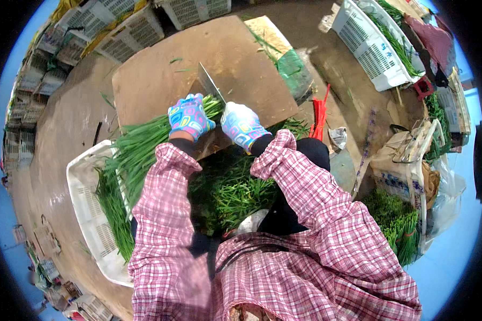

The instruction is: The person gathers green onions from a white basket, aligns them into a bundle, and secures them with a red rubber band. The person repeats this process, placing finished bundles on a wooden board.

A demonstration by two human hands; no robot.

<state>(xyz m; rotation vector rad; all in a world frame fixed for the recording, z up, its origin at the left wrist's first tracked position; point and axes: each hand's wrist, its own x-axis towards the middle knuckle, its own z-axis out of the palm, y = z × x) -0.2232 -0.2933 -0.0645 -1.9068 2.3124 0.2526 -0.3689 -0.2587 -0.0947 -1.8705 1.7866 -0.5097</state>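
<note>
A brown board (160, 76) lies before me as a work surface. Across its near left part runs a bunch of long green leafy stalks (144, 140), like garlic chives, hanging over the left edge. My left hand (190, 116), in a patterned blue glove, presses down around the bunch near its pale cut ends. In my right hand (243, 125), gloved alike, is the handle of a cleaver-like knife (211, 83). Its blade points away from me, just right of the stalk ends. Whether the edge touches the board I cannot tell. The knife handle is hidden in my fist.
Cut greens (245, 196) lie below the board, between my legs. A white plastic crate (92, 200) with stalks stands at left, another crate (373, 52) at far right. Red ties (319, 116) are right of the board. Bundled greens (393, 220) rest by a crate at right.
</note>
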